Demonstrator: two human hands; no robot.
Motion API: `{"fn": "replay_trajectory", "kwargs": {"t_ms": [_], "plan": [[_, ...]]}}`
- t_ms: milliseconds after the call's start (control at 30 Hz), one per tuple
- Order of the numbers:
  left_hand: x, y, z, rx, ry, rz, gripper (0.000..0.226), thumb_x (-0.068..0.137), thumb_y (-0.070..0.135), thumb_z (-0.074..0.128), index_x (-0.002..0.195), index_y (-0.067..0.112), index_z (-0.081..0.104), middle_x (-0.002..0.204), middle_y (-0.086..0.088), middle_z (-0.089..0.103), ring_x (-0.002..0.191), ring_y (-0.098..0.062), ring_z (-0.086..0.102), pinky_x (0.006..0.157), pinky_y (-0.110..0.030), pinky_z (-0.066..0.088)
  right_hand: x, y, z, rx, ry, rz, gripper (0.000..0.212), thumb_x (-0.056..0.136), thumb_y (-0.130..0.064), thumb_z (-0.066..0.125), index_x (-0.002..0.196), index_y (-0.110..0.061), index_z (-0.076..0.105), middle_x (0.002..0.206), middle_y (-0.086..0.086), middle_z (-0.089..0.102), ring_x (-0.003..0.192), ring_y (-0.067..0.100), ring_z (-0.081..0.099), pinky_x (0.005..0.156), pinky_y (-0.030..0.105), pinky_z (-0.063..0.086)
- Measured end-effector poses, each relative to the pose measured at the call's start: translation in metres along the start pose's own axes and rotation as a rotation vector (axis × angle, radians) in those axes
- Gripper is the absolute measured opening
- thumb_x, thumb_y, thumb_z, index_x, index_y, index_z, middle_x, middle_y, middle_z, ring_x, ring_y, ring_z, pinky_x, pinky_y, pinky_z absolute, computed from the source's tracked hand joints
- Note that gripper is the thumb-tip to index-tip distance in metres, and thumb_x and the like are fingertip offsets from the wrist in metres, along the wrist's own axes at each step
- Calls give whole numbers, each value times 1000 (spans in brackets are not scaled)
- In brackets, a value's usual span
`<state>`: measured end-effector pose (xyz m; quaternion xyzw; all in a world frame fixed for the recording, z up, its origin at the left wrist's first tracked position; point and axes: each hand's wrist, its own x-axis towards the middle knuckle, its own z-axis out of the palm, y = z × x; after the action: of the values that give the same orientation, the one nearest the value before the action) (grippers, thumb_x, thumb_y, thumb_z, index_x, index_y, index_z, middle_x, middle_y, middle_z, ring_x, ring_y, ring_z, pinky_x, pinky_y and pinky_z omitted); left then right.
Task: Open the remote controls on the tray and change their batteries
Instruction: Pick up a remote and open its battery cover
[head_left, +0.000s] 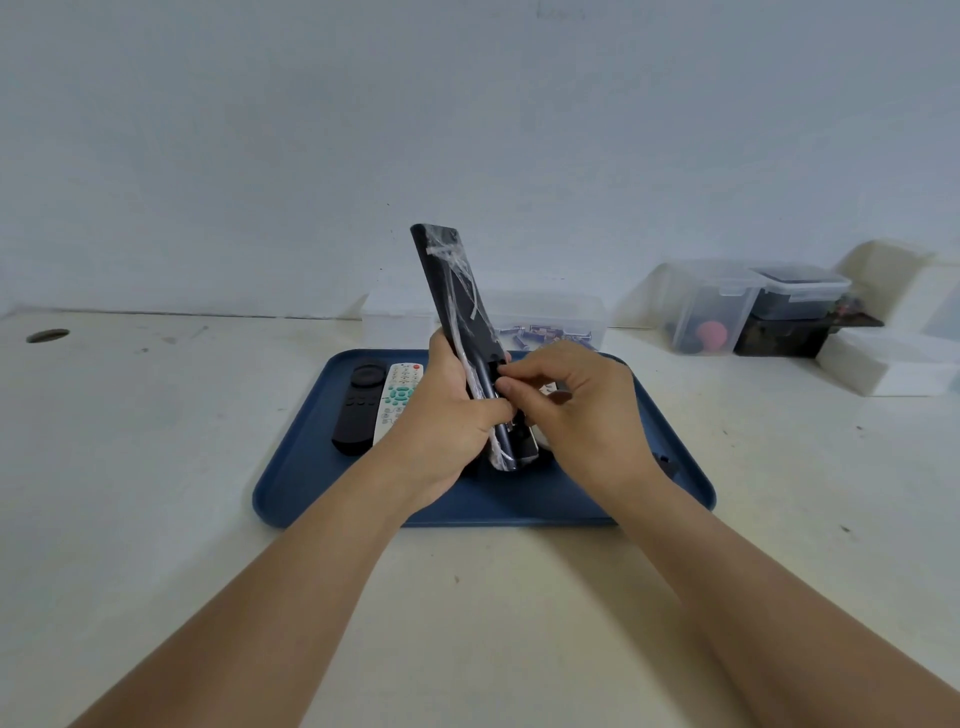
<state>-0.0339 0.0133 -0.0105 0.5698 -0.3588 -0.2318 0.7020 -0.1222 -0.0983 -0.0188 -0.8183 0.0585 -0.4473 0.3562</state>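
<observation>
Holding the long black plastic-wrapped remote (457, 306) upright above the blue plastic tray (670, 467): left hand (441, 415) is wrapping its lower body to steady it, right hand (576, 410) is pinching at the battery end, probably working the cover. Black and white remotes (382, 402) are waiting on the tray.

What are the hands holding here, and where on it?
The left hand grips the black plastic-wrapped remote around its lower half, holding it upright. The right hand pinches at its back, near the lower part.
</observation>
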Motion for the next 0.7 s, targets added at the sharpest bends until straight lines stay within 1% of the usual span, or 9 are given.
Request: {"fn": "replay_trajectory", "kwargs": {"t_ms": [100, 267, 367, 400, 467, 533, 600, 667, 700], "plan": [[0, -2, 0, -11, -12, -4, 64, 82, -30, 51, 128, 13, 41, 108, -7, 66, 97, -12, 71, 77, -23, 56, 0, -2, -6, 30, -104, 63, 6, 88, -11, 73, 90, -16, 72, 87, -8, 66, 84, 12, 64, 71, 31, 56], [1, -4, 0, -54, -45, -45, 61, 82, -28, 52, 126, 12, 41, 111, -9, 66, 106, -19, 69, 84, -29, 56, 3, -2, -13, 145, -239, 140, 7, 91, -11, 69, 91, -15, 64, 83, -9, 62, 74, 4, 59, 63, 20, 47], [0, -2, 1, -81, -34, -60, 60, 83, -26, 54, 127, 12, 41, 112, -9, 66, 106, -18, 69, 84, -27, 56, 4, -2, -11, 159, -197, 140, 6, 91, -8, 69, 91, -13, 66, 82, -8, 65, 76, 7, 60, 67, 25, 52], [0, 0, 2, -104, -24, -58, 59, 84, -26, 55, 128, 11, 41, 112, -10, 66, 105, -16, 69, 82, -24, 56, 4, -3, -9, 229, -153, 185, 7, 92, -6, 68, 93, -12, 67, 84, -6, 67, 78, 9, 62, 71, 27, 53], [0, 4, 3, -190, 13, -48, 54, 87, -24, 54, 129, 8, 41, 109, -9, 68, 101, -16, 70, 83, -25, 57, 6, -4, -5, 536, -45, 383, 11, 95, -4, 63, 104, -9, 68, 87, 2, 69, 80, 13, 64, 73, 26, 54], [2, 8, 6, -326, 67, -47, 42, 94, -15, 53, 126, 9, 44, 99, -4, 71, 100, -19, 71, 87, -33, 59, 11, -5, -7, 918, 34, 596, 18, 100, -6, 55, 114, -6, 66, 86, 8, 68, 79, 15, 66, 74, 24, 57], [5, 10, 6, -494, 131, -81, 27, 102, 3, 50, 128, 11, 48, 100, -6, 69, 104, -26, 68, 96, -44, 56, 18, -5, -15, 1215, 87, 753, 22, 101, -2, 48, 117, -1, 64, 86, 12, 65, 82, 18, 66, 75, 25, 59], [8, 10, 4, -595, 183, -127, 29, 107, 18, 45, 135, 12, 47, 107, -10, 66, 103, -29, 65, 102, -51, 51, 22, 0, -23, 1420, 121, 913, 28, 100, 5, 42, 111, 0, 66, 83, 12, 61, 73, 17, 60, 64, 22, 57], [9, 9, 3, -626, 190, -139, 32, 108, 21, 43, 139, 13, 45, 110, -10, 66, 104, -29, 64, 103, -53, 50, 23, 3, -24, 1436, 125, 989, 31, 99, 6, 38, 109, -1, 66, 80, 10, 56, 65, 14, 53, 54, 20, 51]]}}
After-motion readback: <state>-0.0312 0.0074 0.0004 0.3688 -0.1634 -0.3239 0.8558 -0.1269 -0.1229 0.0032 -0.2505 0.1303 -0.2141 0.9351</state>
